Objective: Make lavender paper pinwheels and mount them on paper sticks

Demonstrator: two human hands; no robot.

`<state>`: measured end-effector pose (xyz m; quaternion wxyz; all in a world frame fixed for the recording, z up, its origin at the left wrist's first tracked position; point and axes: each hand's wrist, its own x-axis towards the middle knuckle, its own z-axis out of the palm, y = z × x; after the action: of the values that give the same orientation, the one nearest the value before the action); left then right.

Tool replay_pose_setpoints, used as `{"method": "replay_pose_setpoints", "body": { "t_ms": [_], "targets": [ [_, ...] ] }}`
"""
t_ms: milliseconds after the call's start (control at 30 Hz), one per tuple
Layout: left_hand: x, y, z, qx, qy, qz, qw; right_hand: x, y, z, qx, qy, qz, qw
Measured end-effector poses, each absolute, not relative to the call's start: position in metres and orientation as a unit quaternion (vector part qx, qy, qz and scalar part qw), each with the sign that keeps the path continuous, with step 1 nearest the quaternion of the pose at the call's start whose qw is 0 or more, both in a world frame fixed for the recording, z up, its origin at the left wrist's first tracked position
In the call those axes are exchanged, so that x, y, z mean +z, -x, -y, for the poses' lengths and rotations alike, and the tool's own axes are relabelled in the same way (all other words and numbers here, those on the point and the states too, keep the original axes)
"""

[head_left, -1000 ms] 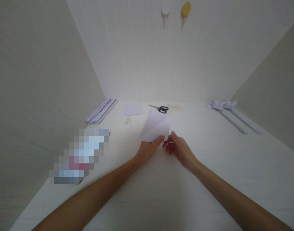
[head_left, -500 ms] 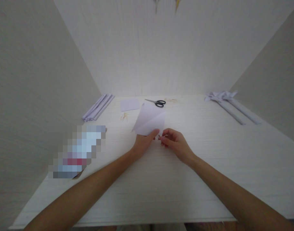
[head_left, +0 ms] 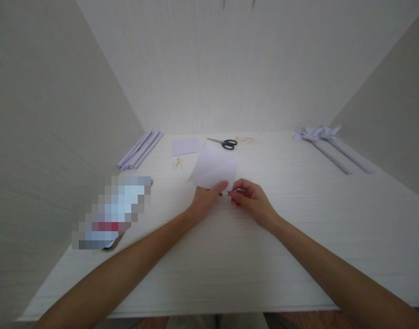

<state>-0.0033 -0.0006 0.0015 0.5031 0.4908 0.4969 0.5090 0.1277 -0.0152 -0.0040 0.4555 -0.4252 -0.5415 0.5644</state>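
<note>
A pale lilac sheet of paper (head_left: 214, 168) is held just above the white table (head_left: 230, 256), near its middle. My left hand (head_left: 204, 201) pinches the sheet's near edge, thumb on top. Close beside it, my right hand (head_left: 250, 201) has its fingers curled and pinched together at the sheet's near right corner. Whether the right fingers grip the paper itself or something small is hard to tell.
Black-handled scissors (head_left: 225, 143) lie at the back, with a small lilac sheet (head_left: 185, 146) and thin sticks (head_left: 177, 163) to their left. Rolled paper tubes (head_left: 139, 150) lie back left, paper pinwheel-like pieces on tubes (head_left: 329, 146) back right. A blurred-out object (head_left: 113, 212) sits left.
The sheet has tipped from a raised, diamond-like pose to lower and squarer. Both hands shifted slightly away from me and stayed together at its near edge.
</note>
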Motion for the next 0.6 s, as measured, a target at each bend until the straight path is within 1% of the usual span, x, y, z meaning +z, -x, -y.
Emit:
{"method": "replay_pose_setpoints", "body": {
  "t_ms": [333, 600],
  "targets": [
    [-0.0034, 0.0033, -0.0018, 0.514, -0.491, -0.479, 0.515, -0.0016, -0.1268, 0.0177, 0.566, 0.435, 0.518, 0.472],
    [0.0012, 0.0031, 0.0003, 0.492, -0.509, -0.485, 0.514, -0.0051, -0.1247, 0.0165, 0.516, 0.476, 0.532, 0.473]
  ]
}}
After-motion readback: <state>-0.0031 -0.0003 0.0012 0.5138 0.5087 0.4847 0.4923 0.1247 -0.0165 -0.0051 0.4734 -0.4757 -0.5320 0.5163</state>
